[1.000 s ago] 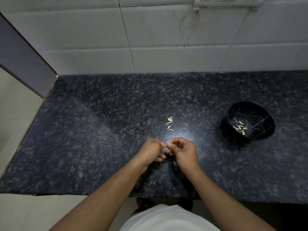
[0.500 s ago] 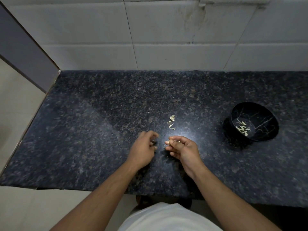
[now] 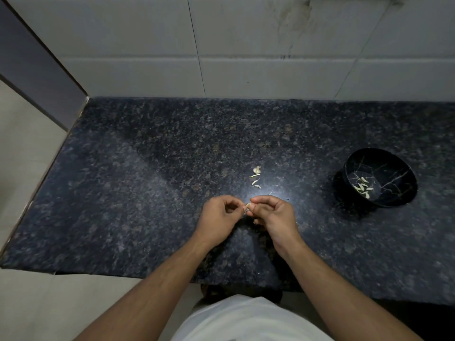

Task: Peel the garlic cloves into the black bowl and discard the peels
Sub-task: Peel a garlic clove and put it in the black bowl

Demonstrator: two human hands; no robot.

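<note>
While two hands pinch one garlic clove [image 3: 247, 206], four peels [image 3: 256, 177] lie nearby.

A black bowl [image 3: 380, 177] veined with pale, marble-like lines holds off-white garlic cloves [image 3: 364, 188] on a dark, brown-and-grey speckled granite counter [image 3: 147, 168], right of cream-coloured peels [image 3: 255, 177].
</note>
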